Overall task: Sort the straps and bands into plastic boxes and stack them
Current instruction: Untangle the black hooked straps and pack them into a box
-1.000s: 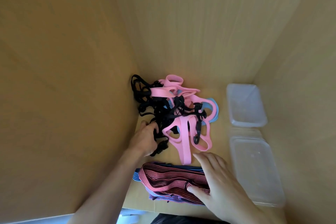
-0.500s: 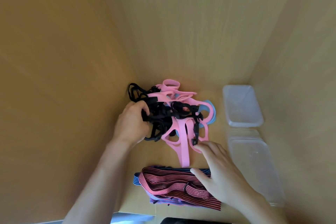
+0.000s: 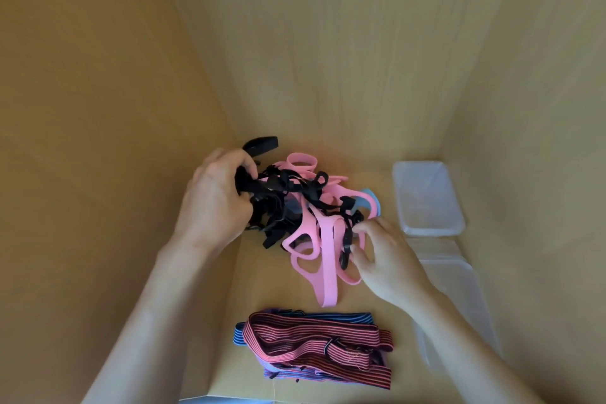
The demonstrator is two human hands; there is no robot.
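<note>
On the floor of a light-wood compartment [image 3: 262, 275], toward the back left corner: a tangle of black webbing straps with plastic buckles [image 3: 278, 207], intertwined with flat pink rubber bands [image 3: 323, 239]. A blue rubber band [image 3: 372, 203] shows at the tangle's right edge.

Left hand [image 3: 216, 203]: fingers curled round a bunch of the black webbing straps; one black loop sticks up above the knuckles.

Right hand [image 3: 388, 261]: fingers bent, tips on the pink rubber bands beside a black buckle. Grip or mere touch: cannot tell.

Near the front edge, apart from the tangle: a flat pile of red-and-black and blue striped elastic straps [image 3: 321, 348].

Along the right wall, end to end: far clear rectangular plastic box [image 3: 426, 197], near clear plastic box [image 3: 452, 289].
</note>
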